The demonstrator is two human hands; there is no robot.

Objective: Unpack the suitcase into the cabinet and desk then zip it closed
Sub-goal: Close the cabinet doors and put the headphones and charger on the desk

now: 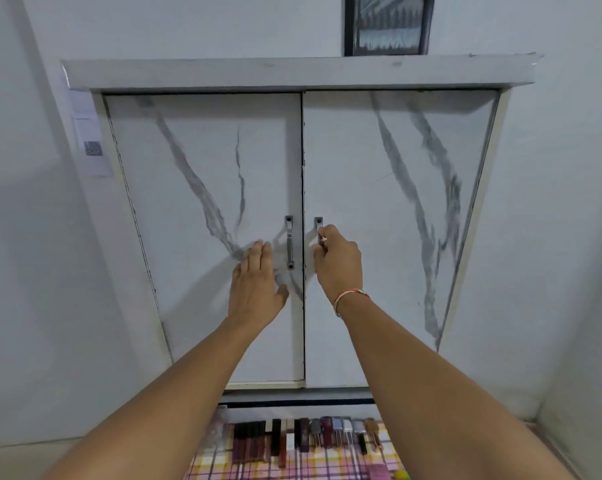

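Cabinet (292, 74): one, wall-mounted, straight ahead, above the bench. Two doors, both closed, white with grey marble veining; left door (202, 202), right door (396, 202). They meet at a vertical seam in the middle.

Bench (330, 462): one, at the bottom edge, under a pink checked cloth. A row of small cosmetics (303, 441) lies along its far edge, long axes running toward the cabinet; too blurred to count surely.

Framed picture (389, 22): one, standing on the cabinet top, partly cut off.

Paper sheet (91, 147): one, stuck on the wall left of the cabinet.

Hands: two. Left hand (254, 285) lies flat on the left door, fingers straight and close together, pointing up, just beside the left handle. Right hand (337, 261) has fingers curled round the right handle; a thread bracelet (349, 297) circles that wrist.

Handles: two, metal, upright bars either side of the seam; left handle (289, 242) free, right handle (318, 225) mostly hidden by the fingers.
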